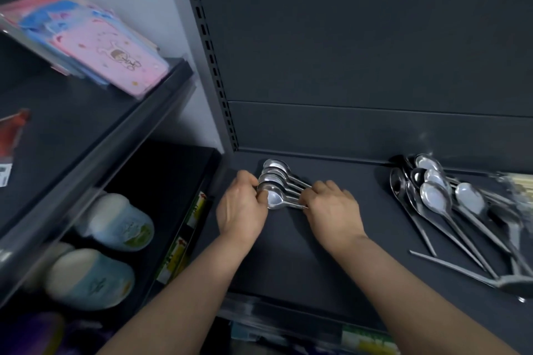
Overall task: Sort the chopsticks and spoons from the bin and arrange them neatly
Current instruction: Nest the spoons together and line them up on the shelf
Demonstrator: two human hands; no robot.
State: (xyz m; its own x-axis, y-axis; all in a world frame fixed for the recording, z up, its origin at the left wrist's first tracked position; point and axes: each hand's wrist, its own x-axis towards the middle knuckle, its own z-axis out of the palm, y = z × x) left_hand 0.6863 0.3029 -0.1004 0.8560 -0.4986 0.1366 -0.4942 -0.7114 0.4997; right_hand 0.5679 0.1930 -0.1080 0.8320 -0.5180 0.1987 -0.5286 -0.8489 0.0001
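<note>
Several steel spoons lie side by side as a neat row (276, 181) at the back left of the dark shelf (288, 253), bowls to the left. My left hand (240, 206) presses on the bowls of that row. My right hand (331, 207) grips the handles of the same spoons. A loose pile of spoons (441, 196) lies at the right, handles pointing to the front right. Pale chopsticks (519, 181) show blurred at the far right edge.
The shelf's back panel (375, 130) rises right behind the spoons. A slotted upright (213, 60) stands at the left. On the neighbouring shelves are pink and blue flat packs (95, 46) above and round light-blue containers (115, 222) below.
</note>
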